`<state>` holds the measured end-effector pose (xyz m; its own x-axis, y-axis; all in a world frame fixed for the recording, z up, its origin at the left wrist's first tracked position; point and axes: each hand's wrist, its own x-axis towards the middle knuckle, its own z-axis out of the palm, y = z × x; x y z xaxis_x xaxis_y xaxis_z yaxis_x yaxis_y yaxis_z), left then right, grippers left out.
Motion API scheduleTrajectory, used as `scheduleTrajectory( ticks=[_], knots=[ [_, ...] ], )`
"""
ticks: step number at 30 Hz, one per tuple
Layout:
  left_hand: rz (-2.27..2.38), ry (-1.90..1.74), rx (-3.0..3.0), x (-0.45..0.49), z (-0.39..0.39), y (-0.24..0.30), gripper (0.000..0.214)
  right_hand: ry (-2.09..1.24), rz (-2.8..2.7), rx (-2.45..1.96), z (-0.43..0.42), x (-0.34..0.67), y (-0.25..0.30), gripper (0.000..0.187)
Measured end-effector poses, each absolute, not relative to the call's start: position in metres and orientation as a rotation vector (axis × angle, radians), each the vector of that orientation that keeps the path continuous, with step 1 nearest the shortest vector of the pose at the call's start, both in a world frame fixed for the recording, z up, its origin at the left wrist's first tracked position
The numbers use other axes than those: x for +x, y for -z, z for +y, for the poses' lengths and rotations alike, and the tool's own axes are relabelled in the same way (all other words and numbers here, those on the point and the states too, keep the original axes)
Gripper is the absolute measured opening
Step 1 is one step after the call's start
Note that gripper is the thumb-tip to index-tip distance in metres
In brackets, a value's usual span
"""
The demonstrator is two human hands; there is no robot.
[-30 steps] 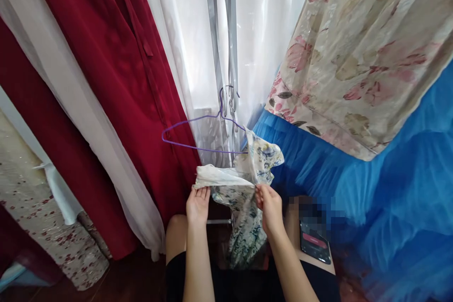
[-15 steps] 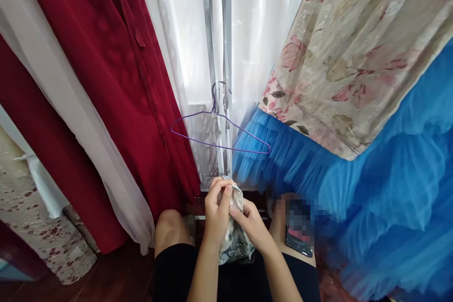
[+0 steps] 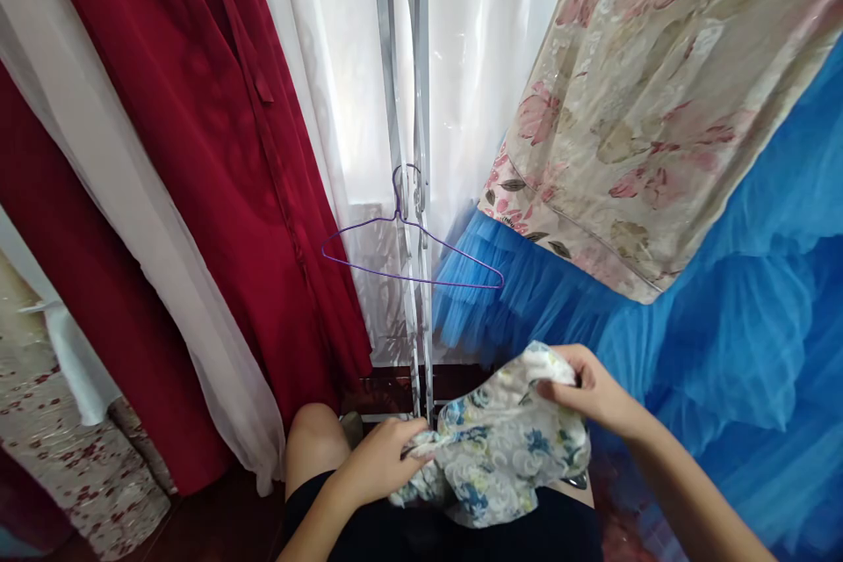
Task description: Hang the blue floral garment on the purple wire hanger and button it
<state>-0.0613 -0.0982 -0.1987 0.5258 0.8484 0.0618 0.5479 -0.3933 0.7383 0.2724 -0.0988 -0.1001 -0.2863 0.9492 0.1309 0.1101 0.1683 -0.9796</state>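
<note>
A white cloth with blue and yellow flowers [image 3: 504,448] is stretched over my lap. My left hand [image 3: 378,459] pinches its left edge near my knee. My right hand [image 3: 589,388] grips its upper right corner, lifted a little higher. Both hands are closed on the fabric. Above them an empty purple wire hanger [image 3: 412,256] hangs from a grey metal rail [image 3: 403,105] in front of a white curtain.
A dark red garment [image 3: 198,149] and a sheer white one [image 3: 111,184] hang at the left. A beige floral garment [image 3: 659,105] and a blue tulle skirt [image 3: 711,351] hang at the right. My bare knee [image 3: 316,439] and dark wooden floor [image 3: 217,518] show below.
The cloth came off the hanger, was bunched between both hands near the rail, and is now spread wide over my lap. My right hand moved right, my left hand moved down.
</note>
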Motion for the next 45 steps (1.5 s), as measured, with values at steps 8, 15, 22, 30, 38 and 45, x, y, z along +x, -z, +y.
scheduleTrajectory(
  ticks=[8,15,22,30,38,45],
  knots=[
    [1.017,-1.263,1.874,-0.064,-0.067,0.114,0.012,-0.818,-1.569,-0.991,0.07,0.261,0.0,0.022],
    [1.221,-1.334,2.045,-0.085,-0.065,0.096,0.022,-1.395,-1.601,-1.003,0.109,0.196,-0.013,0.019],
    [1.371,-1.332,2.045,-0.166,-0.01,0.111,0.017,-1.46,-1.603,-0.921,0.099,0.213,-0.02,0.016],
    [1.838,-1.034,2.436,-0.212,0.08,0.051,0.021,-1.322,-1.53,-0.978,0.094,0.213,-0.039,0.014],
    [1.482,-1.468,2.206,-0.163,0.089,0.0,0.023,-1.487,-1.655,-1.053,0.093,0.225,-0.024,0.027],
    [1.452,-1.719,2.25,-0.143,0.065,0.009,0.032,-0.98,-1.568,-0.968,0.065,0.268,0.032,0.041]
  ],
)
